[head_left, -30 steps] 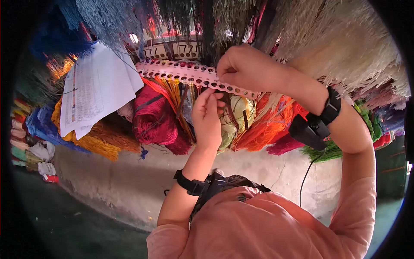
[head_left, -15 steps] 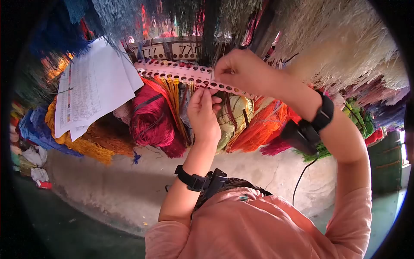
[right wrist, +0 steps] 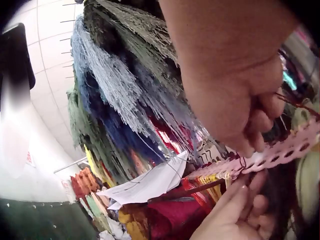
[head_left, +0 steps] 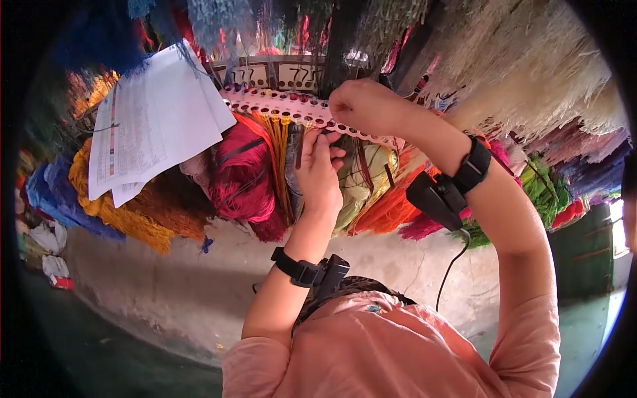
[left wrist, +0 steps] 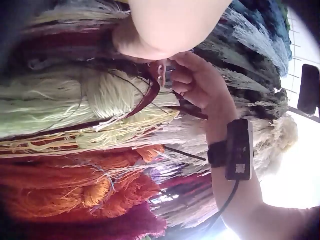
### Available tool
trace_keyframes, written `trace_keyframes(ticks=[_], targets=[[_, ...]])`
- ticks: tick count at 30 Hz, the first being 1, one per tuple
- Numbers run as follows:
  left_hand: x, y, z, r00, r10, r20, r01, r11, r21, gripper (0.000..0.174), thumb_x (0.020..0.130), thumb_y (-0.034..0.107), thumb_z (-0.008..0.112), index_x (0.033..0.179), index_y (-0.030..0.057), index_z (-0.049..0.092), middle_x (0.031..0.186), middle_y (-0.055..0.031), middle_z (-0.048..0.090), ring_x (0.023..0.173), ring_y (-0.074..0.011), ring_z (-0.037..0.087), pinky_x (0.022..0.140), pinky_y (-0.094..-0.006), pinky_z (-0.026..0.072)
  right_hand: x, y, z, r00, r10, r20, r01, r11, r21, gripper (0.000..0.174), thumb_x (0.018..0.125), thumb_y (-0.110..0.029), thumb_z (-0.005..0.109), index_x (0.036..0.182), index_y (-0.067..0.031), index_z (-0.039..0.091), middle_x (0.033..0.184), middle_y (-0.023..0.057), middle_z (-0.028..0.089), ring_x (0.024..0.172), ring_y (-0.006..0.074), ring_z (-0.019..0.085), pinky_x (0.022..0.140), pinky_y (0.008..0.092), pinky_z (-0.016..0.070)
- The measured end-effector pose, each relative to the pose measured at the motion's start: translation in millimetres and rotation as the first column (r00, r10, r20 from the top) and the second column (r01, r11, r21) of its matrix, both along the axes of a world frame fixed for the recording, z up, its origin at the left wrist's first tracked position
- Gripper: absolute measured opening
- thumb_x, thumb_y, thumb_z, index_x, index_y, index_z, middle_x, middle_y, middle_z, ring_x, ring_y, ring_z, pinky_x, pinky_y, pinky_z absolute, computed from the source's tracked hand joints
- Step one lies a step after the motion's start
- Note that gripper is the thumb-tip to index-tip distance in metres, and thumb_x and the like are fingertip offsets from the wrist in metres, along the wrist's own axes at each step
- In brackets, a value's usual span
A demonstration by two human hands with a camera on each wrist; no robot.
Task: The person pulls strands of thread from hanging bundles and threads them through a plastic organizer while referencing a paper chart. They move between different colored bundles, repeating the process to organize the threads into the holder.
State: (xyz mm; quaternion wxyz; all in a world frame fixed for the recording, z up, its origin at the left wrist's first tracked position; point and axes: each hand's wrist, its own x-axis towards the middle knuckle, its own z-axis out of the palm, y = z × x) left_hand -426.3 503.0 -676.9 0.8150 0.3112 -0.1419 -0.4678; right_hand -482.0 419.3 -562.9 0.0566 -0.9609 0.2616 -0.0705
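Observation:
A pink perforated card strip (head_left: pixel 279 105) runs across the work, with coloured threads looped through its holes. My left hand (head_left: pixel 320 174) is below its lower edge, thumb and forefinger pinching a dark red thread (right wrist: pixel 200 189) close to a hole. Above the strip is my right hand (head_left: pixel 365 106), its fingers curled and the tips at the card. In the right wrist view, the right hand (right wrist: pixel 235 100) pinches dark red thread near the card, and a strand trails from its curled fingers. The left hand (right wrist: pixel 235 215) shows beneath the strip there.
Printed sheets (head_left: pixel 156 126) hang at the left. Crimson (head_left: pixel 244 176), pale green (left wrist: pixel 110 95) and orange (left wrist: pixel 75 180) yarn skeins lie below the strip. Grey and cream yarn bundles (head_left: pixel 517 73) hang overhead. A concrete ledge (head_left: pixel 179 278) is in front, and a cable (head_left: pixel 454 265) hangs from the right wrist camera.
The head view has shifted a little. Both hands stay close together at the strip; the right hand's fingers have curled in more. A dark strand now shows beside the left hand.

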Motion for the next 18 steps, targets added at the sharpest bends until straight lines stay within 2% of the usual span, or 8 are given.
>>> trace_keyframes(ticks=[5, 7, 11, 14, 16, 17, 18], targets=[[2.9, -4.6, 1.4, 1.0, -0.018, 0.007, 0.018, 1.0, 0.023, 0.012, 0.083, 0.016, 0.048, 0.091, 0.0083, 0.053, 0.079, -0.0001, 0.058, 0.059, -0.004, 0.048, 0.051, -0.0167, 0.0366, 4.3, 0.4, 1.6, 0.997, -0.035, -0.07, 0.036, 0.999, 0.014, 0.01, 0.067, -0.011, 0.053, 0.07, -0.0016, 0.056, 0.07, 0.0131, 0.055, 0.069, 0.0273, 0.055, 0.061, 0.0339, 0.0431], [4.1, -7.7, -1.4, 0.999, -0.029, 0.017, 0.029, 1.0, 0.005, 0.011, 0.082, 0.017, 0.05, 0.087, 0.0081, 0.054, 0.077, 0.0003, 0.058, 0.058, -0.004, 0.049, 0.05, -0.0167, 0.0364, 5.8, -3.5, -1.5, 0.993, -0.042, -0.112, 0.042, 0.999, -0.002, 0.011, 0.067, -0.012, 0.05, 0.069, -0.0047, 0.058, 0.073, 0.0123, 0.057, 0.074, 0.0291, 0.056, 0.064, 0.0369, 0.044], [5.4, -12.1, -3.7, 0.999, -0.051, 0.018, 0.051, 0.999, 0.012, 0.008, 0.082, 0.014, 0.051, 0.087, 0.008, 0.053, 0.073, 0.0002, 0.057, 0.055, -0.0039, 0.047, 0.046, -0.0159, 0.0373, 9.4, -0.1, 3.1, 0.983, -0.078, -0.164, 0.083, 0.996, 0.023, 0.012, 0.067, -0.014, 0.051, 0.068, -0.0057, 0.059, 0.076, 0.0121, 0.059, 0.077, 0.0294, 0.056, 0.065, 0.0378, 0.0445], [5.1, -10.2, -5.4, 0.997, -0.079, -0.013, 0.079, 0.997, -0.011, 0.01, 0.082, 0.014, 0.051, 0.089, 0.0077, 0.052, 0.074, 0.0011, 0.055, 0.054, -0.0039, 0.045, 0.046, -0.0163, 0.0356, 2.8, 0.3, 2.7, 0.997, 0.046, -0.069, -0.049, 0.998, -0.04, 0.011, 0.066, -0.011, 0.055, 0.066, -0.0006, 0.056, 0.065, 0.0129, 0.056, 0.066, 0.0236, 0.057, 0.06, 0.0327, 0.0435], [4.9, -0.4, -6.4, 0.995, -0.091, -0.05, 0.09, 0.996, -0.012, 0.012, 0.083, 0.015, 0.05, 0.092, 0.0071, 0.051, 0.075, 0.0019, 0.053, 0.055, -0.0039, 0.043, 0.046, -0.017, 0.0339, -1.2, 4.8, 10.4, 0.979, -0.13, -0.157, 0.161, 0.966, 0.204, 0.011, 0.067, -0.012, 0.056, 0.066, -0.0005, 0.056, 0.063, 0.0118, 0.055, 0.066, 0.0178, 0.056, 0.059, 0.0295, 0.0431], [5.8, 4.8, -10.0, 0.994, -0.104, -0.024, 0.102, 0.99, -0.094, 0.013, 0.083, 0.015, 0.049, 0.093, 0.0067, 0.051, 0.076, 0.0021, 0.052, 0.056, -0.0039, 0.042, 0.047, -0.0174, 0.0331, -3.1, 8.4, 14.1, 0.955, -0.206, -0.213, 0.266, 0.911, 0.314, 0.012, 0.068, -0.012, 0.056, 0.066, -0.0004, 0.056, 0.062, 0.0113, 0.055, 0.066, 0.0149, 0.056, 0.058, 0.0279, 0.0429], [7.5, 10.7, -15.6, 0.993, -0.118, 0.004, 0.116, 0.978, -0.174, 0.014, 0.084, 0.015, 0.049, 0.095, 0.0064, 0.051, 0.077, 0.0023, 0.052, 0.056, -0.0038, 0.042, 0.048, -0.0179, 0.0323, -8.4, 11.7, 13.4, 0.971, -0.192, -0.143, 0.23, 0.914, 0.335, 0.011, 0.069, -0.011, 0.055, 0.067, -0.0001, 0.056, 0.063, 0.0094, 0.054, 0.065, 0.0122, 0.055, 0.058, 0.0262, 0.0422]])
